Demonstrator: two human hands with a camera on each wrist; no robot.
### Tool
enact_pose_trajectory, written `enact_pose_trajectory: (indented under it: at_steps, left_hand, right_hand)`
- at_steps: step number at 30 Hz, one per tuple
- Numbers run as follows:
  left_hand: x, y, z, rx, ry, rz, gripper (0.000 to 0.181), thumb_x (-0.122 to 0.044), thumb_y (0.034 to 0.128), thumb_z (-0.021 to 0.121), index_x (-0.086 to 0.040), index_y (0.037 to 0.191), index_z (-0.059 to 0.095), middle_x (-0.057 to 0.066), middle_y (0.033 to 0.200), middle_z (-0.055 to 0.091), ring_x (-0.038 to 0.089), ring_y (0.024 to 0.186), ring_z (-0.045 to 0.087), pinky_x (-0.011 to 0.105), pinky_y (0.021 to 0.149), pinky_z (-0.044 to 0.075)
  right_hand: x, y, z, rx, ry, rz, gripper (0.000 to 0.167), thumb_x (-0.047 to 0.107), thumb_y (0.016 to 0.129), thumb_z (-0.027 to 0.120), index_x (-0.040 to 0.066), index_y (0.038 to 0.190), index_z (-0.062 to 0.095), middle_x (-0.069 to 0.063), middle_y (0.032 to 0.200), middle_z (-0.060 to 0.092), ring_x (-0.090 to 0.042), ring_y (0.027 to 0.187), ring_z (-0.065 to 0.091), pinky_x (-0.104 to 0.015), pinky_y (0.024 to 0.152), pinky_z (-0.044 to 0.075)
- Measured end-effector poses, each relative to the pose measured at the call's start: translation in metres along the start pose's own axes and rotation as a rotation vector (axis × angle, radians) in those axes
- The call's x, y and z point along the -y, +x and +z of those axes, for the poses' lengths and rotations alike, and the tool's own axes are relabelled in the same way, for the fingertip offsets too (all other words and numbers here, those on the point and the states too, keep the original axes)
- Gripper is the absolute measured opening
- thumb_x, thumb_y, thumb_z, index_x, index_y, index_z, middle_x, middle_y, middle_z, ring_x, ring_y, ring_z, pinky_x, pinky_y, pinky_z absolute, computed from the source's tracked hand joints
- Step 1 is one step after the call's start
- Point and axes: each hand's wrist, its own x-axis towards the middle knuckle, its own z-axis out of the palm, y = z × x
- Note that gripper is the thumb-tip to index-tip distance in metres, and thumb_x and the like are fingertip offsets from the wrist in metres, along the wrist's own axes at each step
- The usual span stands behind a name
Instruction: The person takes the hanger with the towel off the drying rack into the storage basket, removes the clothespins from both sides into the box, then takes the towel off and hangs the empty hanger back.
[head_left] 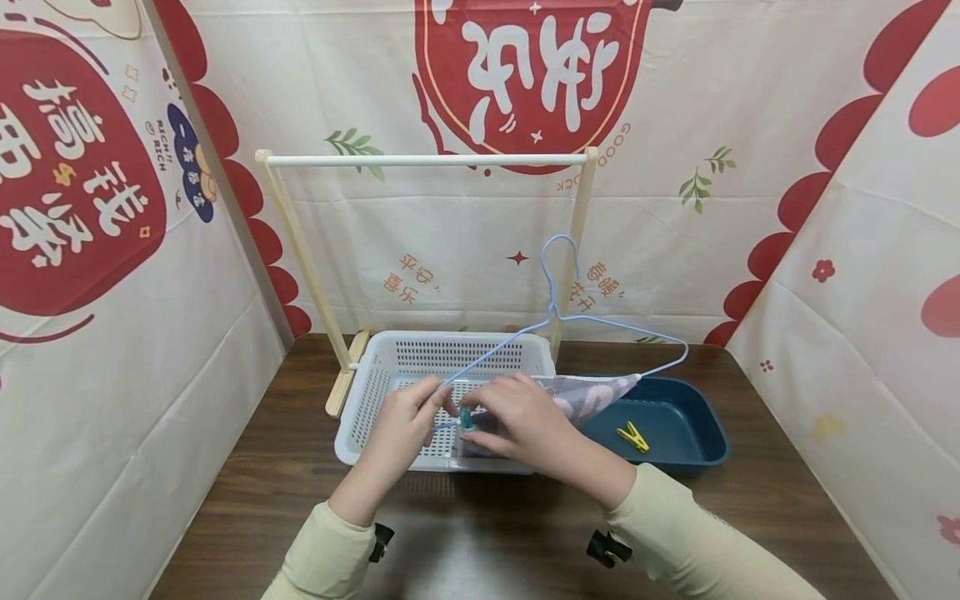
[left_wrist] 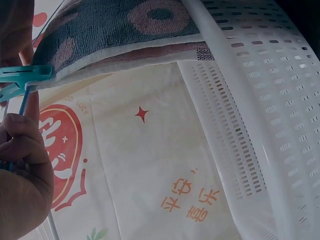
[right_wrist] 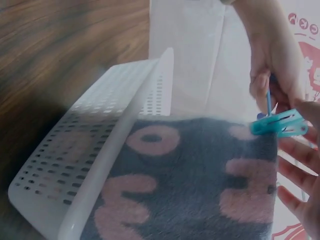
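A light blue clothes hanger (head_left: pixel 553 312) slants up to the right, its hook raised. My left hand (head_left: pixel 401 429) grips its lower left end. A dark grey towel with pink patterns (right_wrist: pixel 200 170) hangs along the bottom of the hanger, partly inside the white basket (head_left: pixel 442 337). At the towel's corner sits a teal clothespin (right_wrist: pixel 280 123), beside the left fingers. Thumb and finger of my right hand (head_left: pixel 528 421) pinch the clothespin's handles, while the other fingers are spread apart in the right wrist view. Part of the towel is hidden behind that hand.
Behind the basket stands a wooden rack with a white crossbar (head_left: pixel 427 160). To the right, a dark blue tray (head_left: pixel 675 417) holds a yellow clothespin (head_left: pixel 633 437). Printed cloth walls (head_left: pixel 480 242) enclose the brown table (head_left: pixel 255 492) at the back and sides.
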Motion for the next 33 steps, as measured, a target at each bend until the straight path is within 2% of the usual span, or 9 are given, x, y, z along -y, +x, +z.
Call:
enact_pose_trajectory:
  at_steps: [5,11,16,22,27,30,33]
  left_hand:
    - [-0.001,0.000,0.001,-0.013,-0.007,0.008,0.029,-0.030,0.1031,0.050,-0.021,0.079,0.064,0.000,0.060,0.053,0.010,0.040,0.044,0.028,0.041,0.040]
    - [0.001,0.000,0.001,-0.018,-0.020,-0.012,0.033,-0.033,0.1032,0.048,-0.015,0.080,0.063,0.008,0.064,0.055,0.010,0.041,0.044,0.027,0.040,0.039]
    - [0.002,-0.002,0.000,-0.033,-0.028,-0.022,0.031,-0.028,0.1035,0.050,-0.013,0.079,0.061,0.001,0.065,0.062,0.010,0.040,0.044,0.026,0.039,0.039]
    - [0.004,-0.002,0.000,-0.031,-0.020,-0.020,0.028,-0.027,0.1033,0.050,-0.018,0.079,0.059,-0.008,0.074,0.068,0.010,0.040,0.046,0.026,0.040,0.041]
    - [0.006,-0.002,-0.001,-0.034,-0.045,-0.054,0.029,-0.030,0.1029,0.050,-0.020,0.079,0.061,-0.003,0.071,0.065,0.011,0.040,0.044,0.026,0.040,0.040]
    - [0.008,-0.003,-0.005,-0.058,-0.060,-0.071,0.029,-0.030,0.1027,0.051,-0.019,0.078,0.063,0.003,0.066,0.059,0.011,0.040,0.043,0.026,0.039,0.038]
    - [0.010,-0.004,-0.009,-0.096,-0.060,-0.072,0.028,-0.026,0.1025,0.052,-0.019,0.078,0.062,0.004,0.062,0.055,0.012,0.040,0.042,0.026,0.038,0.037]
  right_hand:
    - [0.003,0.001,-0.004,0.001,0.017,0.007,0.033,0.026,0.081,0.081,0.010,0.107,0.070,0.003,0.098,0.070,-0.013,0.094,0.062,-0.035,0.089,0.046]
    - [0.003,-0.001,-0.007,0.015,0.131,0.044,0.031,0.018,0.081,0.081,0.007,0.108,0.069,0.000,0.103,0.070,-0.014,0.101,0.063,-0.033,0.092,0.049]
    - [0.001,-0.003,-0.006,0.012,0.204,0.032,0.028,0.014,0.083,0.079,0.005,0.107,0.068,-0.001,0.103,0.070,-0.012,0.099,0.064,-0.028,0.087,0.051]
    - [-0.002,-0.005,-0.005,-0.013,0.267,0.005,0.021,0.009,0.083,0.078,0.007,0.101,0.068,0.001,0.094,0.068,-0.009,0.088,0.062,-0.023,0.081,0.051]
    - [-0.005,-0.009,-0.010,-0.074,0.262,-0.014,0.019,0.006,0.083,0.076,0.007,0.100,0.066,0.002,0.093,0.067,-0.009,0.083,0.060,-0.020,0.074,0.049]
    - [-0.009,-0.014,-0.015,-0.115,0.235,-0.029,0.015,0.011,0.087,0.073,0.007,0.100,0.066,0.001,0.094,0.068,-0.011,0.084,0.061,-0.022,0.074,0.049]
    - [-0.014,-0.020,-0.019,-0.134,0.226,-0.030,0.014,0.018,0.093,0.067,0.006,0.100,0.066,-0.001,0.097,0.068,-0.014,0.090,0.063,-0.025,0.077,0.050]
